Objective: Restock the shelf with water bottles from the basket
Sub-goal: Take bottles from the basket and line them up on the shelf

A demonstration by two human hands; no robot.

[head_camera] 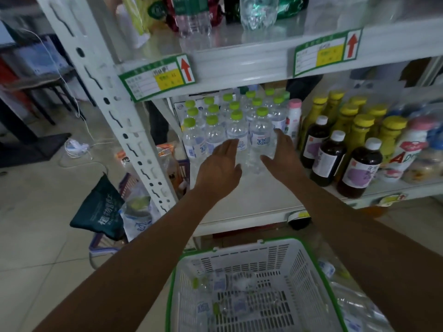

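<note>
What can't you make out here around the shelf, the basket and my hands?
Head view throughout.
- Bottles in the basket: clear plastic, blurred; count unclear.
- Price tags: print blurred.
- Top-shelf goods: cut by upper edge.
- Whether the left hand or right hand touches the front bottle: hands cover its sides.

Clear water bottles [237, 133] with green caps stand upright in rows at back-left of white shelf [251, 200]. White green-rimmed basket [299, 259] below the shelf front; spare bottles [230, 281] lie flat inside.
</note>
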